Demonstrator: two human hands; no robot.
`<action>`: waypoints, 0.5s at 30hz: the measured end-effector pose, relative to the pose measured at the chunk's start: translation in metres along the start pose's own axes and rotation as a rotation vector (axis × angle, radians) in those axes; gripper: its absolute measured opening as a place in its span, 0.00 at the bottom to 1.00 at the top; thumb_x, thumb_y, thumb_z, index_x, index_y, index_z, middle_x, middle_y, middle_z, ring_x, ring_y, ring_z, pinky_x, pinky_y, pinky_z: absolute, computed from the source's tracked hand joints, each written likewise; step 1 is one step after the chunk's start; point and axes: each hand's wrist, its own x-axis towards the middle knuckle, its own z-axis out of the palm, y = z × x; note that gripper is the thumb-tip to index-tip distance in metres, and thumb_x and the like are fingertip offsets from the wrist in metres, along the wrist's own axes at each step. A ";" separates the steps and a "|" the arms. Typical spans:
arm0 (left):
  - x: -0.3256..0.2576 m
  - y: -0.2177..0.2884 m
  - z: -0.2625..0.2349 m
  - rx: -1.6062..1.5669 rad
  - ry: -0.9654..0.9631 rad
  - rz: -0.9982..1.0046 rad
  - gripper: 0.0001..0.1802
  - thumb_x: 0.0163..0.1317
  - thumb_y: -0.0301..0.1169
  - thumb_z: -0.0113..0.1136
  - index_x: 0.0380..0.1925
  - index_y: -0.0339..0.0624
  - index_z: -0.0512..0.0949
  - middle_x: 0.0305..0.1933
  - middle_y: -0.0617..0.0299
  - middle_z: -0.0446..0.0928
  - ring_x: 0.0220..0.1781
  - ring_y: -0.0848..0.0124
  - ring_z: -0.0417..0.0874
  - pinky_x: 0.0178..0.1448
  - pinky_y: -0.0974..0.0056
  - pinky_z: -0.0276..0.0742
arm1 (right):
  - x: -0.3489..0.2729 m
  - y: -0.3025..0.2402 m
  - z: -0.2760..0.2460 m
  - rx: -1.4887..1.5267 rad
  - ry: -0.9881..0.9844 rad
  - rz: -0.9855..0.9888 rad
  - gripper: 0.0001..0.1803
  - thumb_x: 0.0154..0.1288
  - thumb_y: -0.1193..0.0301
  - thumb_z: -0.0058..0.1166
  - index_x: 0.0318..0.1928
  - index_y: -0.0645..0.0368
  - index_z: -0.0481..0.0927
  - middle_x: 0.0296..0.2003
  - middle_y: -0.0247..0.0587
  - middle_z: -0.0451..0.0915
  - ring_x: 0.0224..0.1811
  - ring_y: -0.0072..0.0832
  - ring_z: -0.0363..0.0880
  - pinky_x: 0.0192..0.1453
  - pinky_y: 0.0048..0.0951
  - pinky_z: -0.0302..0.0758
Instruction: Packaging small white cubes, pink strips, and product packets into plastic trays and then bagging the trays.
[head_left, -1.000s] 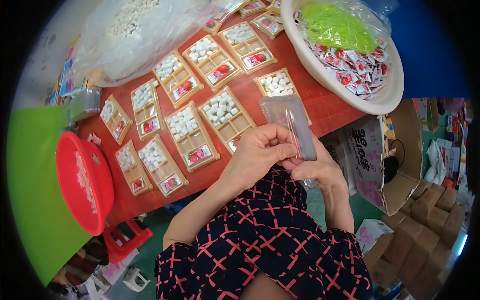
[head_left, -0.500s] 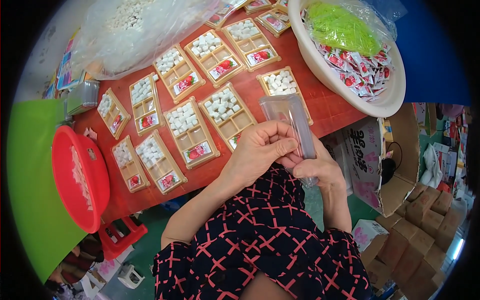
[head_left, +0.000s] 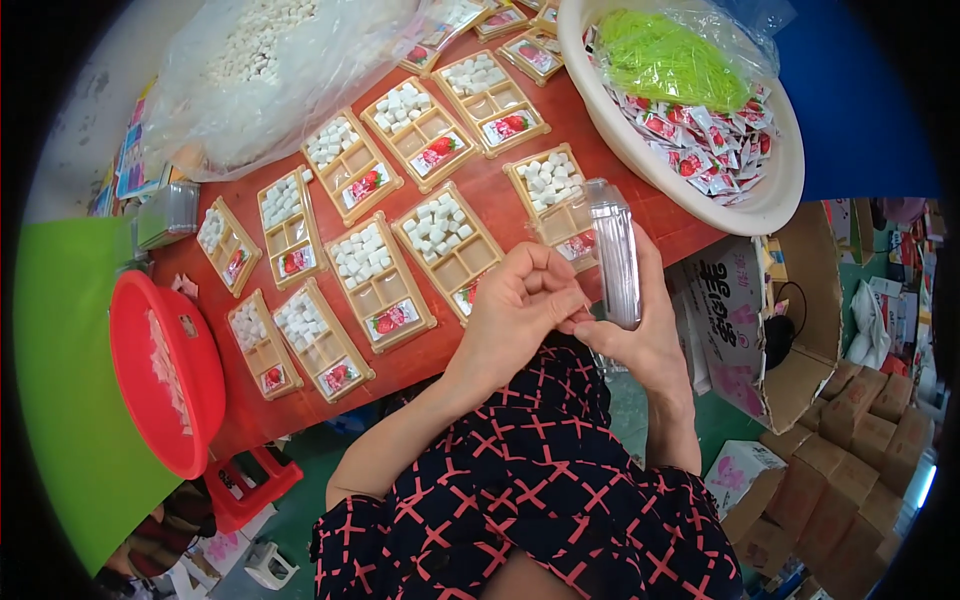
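A stack of clear plastic lids [head_left: 616,262] stands on edge in my right hand [head_left: 648,345], whose fingers wrap behind it with the thumb across its lower end. My left hand [head_left: 512,318] is closed in a pinch beside the stack, fingertips close to my right thumb. Whatever those fingertips grip is hidden. Just beyond my hands lies a tan compartment tray [head_left: 548,182] with white cubes and a strawberry-printed sachet [head_left: 578,246]. Left of it sits a similar tray [head_left: 447,232], its lower end partly covered by my left hand.
Several more filled trays [head_left: 378,270] cover the red table [head_left: 240,405]. A cream basin [head_left: 790,150] holds sachets and a bright green bundle [head_left: 670,60]. A large plastic bag [head_left: 260,90] of white cubes lies at the back left. A red basin [head_left: 205,370] stands at the left edge.
The lid stack has turned more upright and edge-on in my right hand, uncovering the tray behind it. My left hand has drawn slightly away from the stack, still pinched.
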 end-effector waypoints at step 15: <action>0.067 -0.004 -0.014 0.237 0.244 0.067 0.12 0.59 0.18 0.49 0.43 0.35 0.64 0.30 0.56 0.75 0.29 0.73 0.77 0.32 0.72 0.74 | 0.001 0.042 -0.024 -0.221 0.286 -0.061 0.54 0.36 0.61 0.63 0.64 0.65 0.49 0.57 0.49 0.59 0.60 0.37 0.59 0.63 0.35 0.56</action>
